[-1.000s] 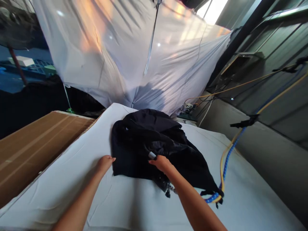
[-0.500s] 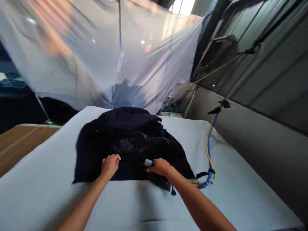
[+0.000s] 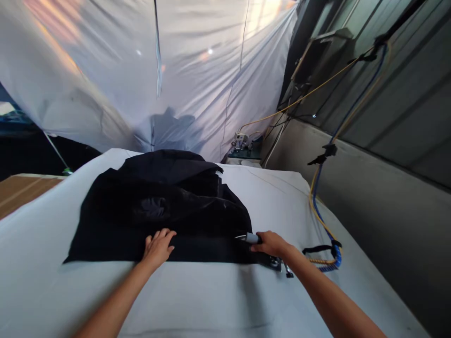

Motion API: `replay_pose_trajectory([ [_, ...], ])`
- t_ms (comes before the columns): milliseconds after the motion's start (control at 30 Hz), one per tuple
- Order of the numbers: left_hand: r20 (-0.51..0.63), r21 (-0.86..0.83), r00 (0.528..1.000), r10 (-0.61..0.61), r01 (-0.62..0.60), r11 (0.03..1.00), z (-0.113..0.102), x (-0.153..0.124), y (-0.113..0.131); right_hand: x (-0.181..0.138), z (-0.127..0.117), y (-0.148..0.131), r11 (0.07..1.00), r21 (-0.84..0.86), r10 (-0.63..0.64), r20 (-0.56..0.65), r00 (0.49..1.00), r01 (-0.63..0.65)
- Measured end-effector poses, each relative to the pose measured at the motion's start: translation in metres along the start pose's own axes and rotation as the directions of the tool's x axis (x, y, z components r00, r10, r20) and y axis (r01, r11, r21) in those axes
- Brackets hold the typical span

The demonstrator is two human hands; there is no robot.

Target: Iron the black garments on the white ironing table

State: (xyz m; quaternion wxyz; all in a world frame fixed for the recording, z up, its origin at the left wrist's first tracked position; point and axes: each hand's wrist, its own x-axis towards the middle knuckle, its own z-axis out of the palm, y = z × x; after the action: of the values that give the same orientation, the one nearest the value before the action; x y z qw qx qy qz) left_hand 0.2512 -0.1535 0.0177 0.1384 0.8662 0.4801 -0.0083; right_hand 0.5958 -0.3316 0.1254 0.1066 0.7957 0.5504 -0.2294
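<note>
A dark navy garment [image 3: 158,206] lies spread on a white padded table [image 3: 197,300]. My left hand [image 3: 157,247] rests flat on the garment's near edge, fingers spread. My right hand [image 3: 272,244] is closed around the handle of a steam iron [image 3: 262,251] that sits at the garment's near right corner; most of the iron is hidden under the hand. A blue and yellow hose [image 3: 326,225] runs from the iron up along the right side.
A big white sheet [image 3: 158,70] hangs behind the table. A brown cardboard box [image 3: 21,192] lies at the left. A grey wall [image 3: 387,155] with cables and a small device [image 3: 243,141] stands on the right.
The garment has been pulled out wider to the left. My left hand moved from its left edge onto the fabric. My right hand slid the iron to the right.
</note>
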Motion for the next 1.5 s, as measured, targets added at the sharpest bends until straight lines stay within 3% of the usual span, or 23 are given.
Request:
replay_pose_trajectory([
  [133, -0.024, 0.020, 1.000, -0.007, 0.007, 1.000, 0.015, -0.009, -0.015, -0.002, 0.004, -0.002, 0.997, 0.005, -0.077, 0.024, 0.997, 0.076],
  [333, -0.043, 0.045, 0.999, 0.000, 0.002, 0.999, 0.031, -0.016, -0.029, 0.010, 0.010, -0.045, 0.988, -0.040, -0.145, 0.040, 0.989, 0.147],
  [433, -0.136, -0.004, 0.990, 0.027, -0.028, 1.000, 0.032, -0.013, -0.039, 0.020, 0.008, -0.067, 0.987, -0.072, -0.144, 0.041, 0.989, 0.147],
  [600, -0.386, -0.151, 0.922, -0.027, -0.034, 0.988, 0.028, -0.007, -0.078, 0.039, 0.000, -0.114, 0.974, -0.079, -0.205, 0.080, 0.975, 0.211],
  [767, -0.401, -0.305, 0.914, -0.062, -0.069, 0.950, 0.020, -0.007, -0.119, 0.051, -0.003, -0.179, 0.969, -0.056, -0.231, 0.119, 0.966, 0.239],
  [867, -0.422, -0.242, 0.903, -0.086, -0.020, 0.970, 0.018, -0.010, -0.135, 0.054, 0.000, -0.214, 0.974, -0.046, -0.215, 0.126, 0.968, 0.223],
  [967, -0.447, -0.170, 0.893, -0.055, -0.024, 0.985, 0.022, -0.014, -0.148, 0.058, 0.002, -0.227, 0.983, -0.017, -0.180, 0.126, 0.976, 0.183],
  [1100, -0.475, -0.123, 0.879, -0.051, -0.010, 0.992, 0.025, -0.016, -0.151, 0.066, 0.000, -0.190, 0.996, 0.067, -0.062, 0.077, 0.995, 0.057],
  [1267, -0.497, -0.068, 0.868, -0.017, -0.019, 0.998, -0.002, 0.000, -0.113, 0.063, -0.014, -0.075, 0.986, 0.106, 0.135, -0.045, 0.990, -0.129],
  [1400, -0.524, -0.055, 0.848, 0.084, -0.133, 0.990, -0.046, 0.037, -0.060, 0.053, -0.022, 0.017, 0.940, 0.165, 0.322, -0.132, 0.937, -0.300],
  [1500, -0.527, -0.021, 0.830, 0.183, -0.228, 0.973, -0.071, 0.075, -0.028, 0.059, -0.031, 0.045, 0.867, 0.158, 0.496, -0.201, 0.845, -0.472],
])
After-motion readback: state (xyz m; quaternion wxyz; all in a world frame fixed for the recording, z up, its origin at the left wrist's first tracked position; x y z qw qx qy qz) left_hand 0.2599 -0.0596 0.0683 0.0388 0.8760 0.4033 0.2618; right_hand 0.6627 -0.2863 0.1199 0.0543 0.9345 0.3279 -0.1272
